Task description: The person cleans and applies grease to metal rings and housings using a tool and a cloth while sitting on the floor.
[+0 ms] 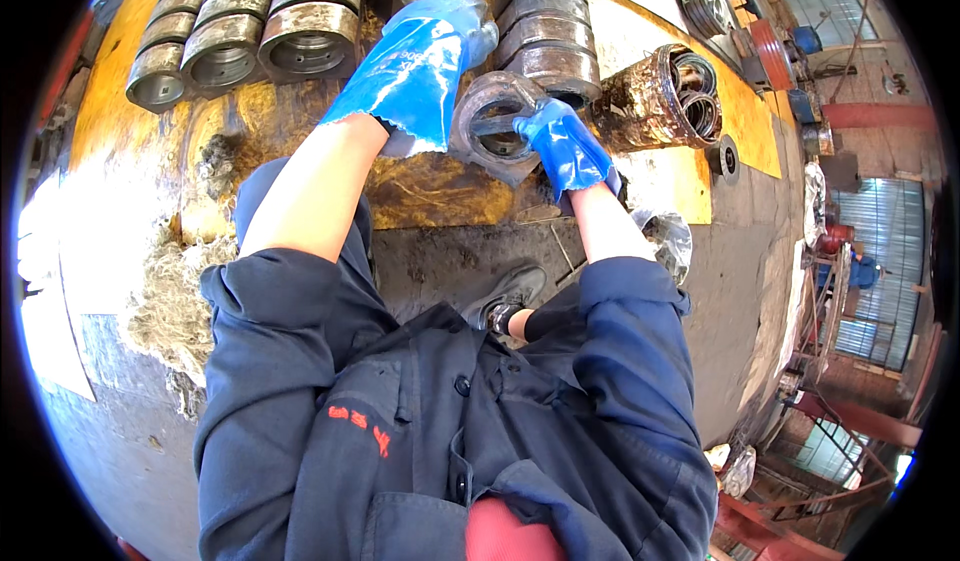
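Note:
A thick grey metal ring [466, 139] stands at the near edge of the yellow, oil-stained bench, its hollow bore facing me. My right hand [565, 146], in a blue rubber glove, is closed at the ring's right side. From its fingers a flat grey strip [492, 124] reaches across the ring's opening. My left hand [440, 36], in a matching glove, is stretched over the bench beyond the ring, next to a stack of metal rings [545, 36]. Its fingers point away and are mostly hidden, so what it touches is unclear.
Several rows of metal rings [310, 21] lie at the bench's back left. A greasy brown drum [655, 101] holding rings lies right of my right hand. Fibrous waste [180, 296] hangs at the left. A clear plastic bag [668, 241] sits below the bench edge.

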